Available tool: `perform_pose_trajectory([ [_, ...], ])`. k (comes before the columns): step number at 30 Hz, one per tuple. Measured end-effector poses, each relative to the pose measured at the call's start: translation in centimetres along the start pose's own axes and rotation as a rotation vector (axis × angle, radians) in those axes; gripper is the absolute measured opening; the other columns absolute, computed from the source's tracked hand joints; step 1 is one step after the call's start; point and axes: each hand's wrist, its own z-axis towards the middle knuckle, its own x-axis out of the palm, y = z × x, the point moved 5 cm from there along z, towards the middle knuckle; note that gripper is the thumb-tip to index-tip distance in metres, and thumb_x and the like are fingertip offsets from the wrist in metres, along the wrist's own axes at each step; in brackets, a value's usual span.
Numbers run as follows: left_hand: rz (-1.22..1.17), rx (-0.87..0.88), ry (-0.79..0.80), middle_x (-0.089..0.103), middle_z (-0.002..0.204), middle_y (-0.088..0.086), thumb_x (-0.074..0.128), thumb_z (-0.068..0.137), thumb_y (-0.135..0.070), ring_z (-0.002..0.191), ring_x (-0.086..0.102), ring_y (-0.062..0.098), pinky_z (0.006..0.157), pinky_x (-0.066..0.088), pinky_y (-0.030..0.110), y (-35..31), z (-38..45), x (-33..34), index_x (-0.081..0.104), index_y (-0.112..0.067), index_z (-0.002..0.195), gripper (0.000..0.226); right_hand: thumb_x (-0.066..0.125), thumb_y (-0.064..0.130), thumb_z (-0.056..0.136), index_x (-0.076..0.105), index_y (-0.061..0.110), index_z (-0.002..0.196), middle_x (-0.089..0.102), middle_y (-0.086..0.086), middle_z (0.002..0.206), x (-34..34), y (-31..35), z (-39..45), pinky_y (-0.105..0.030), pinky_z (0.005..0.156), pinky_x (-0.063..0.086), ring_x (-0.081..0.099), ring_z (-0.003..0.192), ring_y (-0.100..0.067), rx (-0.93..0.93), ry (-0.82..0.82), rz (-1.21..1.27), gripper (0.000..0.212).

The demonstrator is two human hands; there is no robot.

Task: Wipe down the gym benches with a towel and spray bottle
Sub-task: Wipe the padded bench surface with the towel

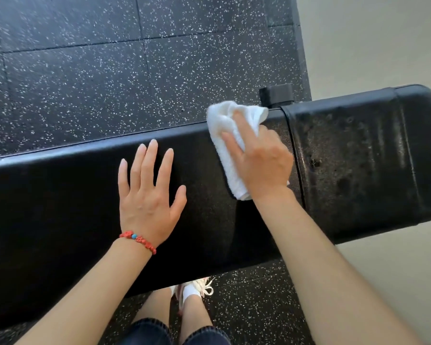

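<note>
A long black padded gym bench (60, 202) runs across the view from left to right. My right hand (259, 165) presses a folded white towel (230, 135) onto the bench top near its far edge, just left of the seam between the two pads. The pad to the right of the seam (358, 155) shows wet droplets and streaks. Flat on the bench with fingers spread lies my left hand (147, 192), holding nothing; a red bead bracelet is on its wrist. No spray bottle is in view.
Black speckled rubber floor tiles (85, 83) lie beyond and below the bench. A pale floor strip (373, 46) is at the right. A black bench bracket (276, 94) sticks out behind the seam. My feet in white shoes (194, 292) stand under the near edge.
</note>
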Motion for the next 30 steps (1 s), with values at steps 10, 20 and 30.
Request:
perform_pose_trajectory([
  [10, -0.03, -0.036, 0.059, 0.036, 0.142, 0.025, 0.038, 0.088, -0.034, 0.135, 0.025, 0.037, 0.11, 0.013, 0.055, -0.5, 0.3, -0.5, 0.039, -0.005, 0.135, 0.056, 0.052, 0.042, 0.087, 0.07, 0.019, 0.102, 0.05, -0.006, 0.052, -1.0, -7.1, -4.7, -0.023, 0.035, 0.038, 0.049, 0.043, -0.018, 0.184, -0.002, -0.059, 0.033],
  [20, -0.142, 0.12, 0.091, 0.038, 0.142, 0.024, 0.04, 0.087, -0.032, 0.135, 0.028, 0.036, 0.11, 0.015, 0.054, -8.2, 2.8, -1.5, 0.043, -0.008, 0.135, 0.053, 0.06, 0.038, 0.083, 0.065, 0.019, 0.115, 0.056, -0.014, 0.066, -4.1, -12.7, -9.2, -0.028, 0.055, 0.041, 0.054, 0.058, -0.03, 0.548, 0.074, 0.312, 0.038],
  [30, -0.051, 0.116, 0.113, 0.033, 0.147, 0.018, 0.037, 0.088, -0.038, 0.137, 0.023, 0.033, 0.111, 0.008, 0.053, -12.4, 3.5, 2.3, 0.037, -0.016, 0.139, 0.056, 0.062, 0.04, 0.082, 0.061, 0.005, 0.118, 0.055, -0.017, 0.07, -0.9, -12.8, -6.5, -0.031, 0.049, 0.047, 0.053, 0.058, -0.028, 0.365, 0.061, 0.181, 0.05],
])
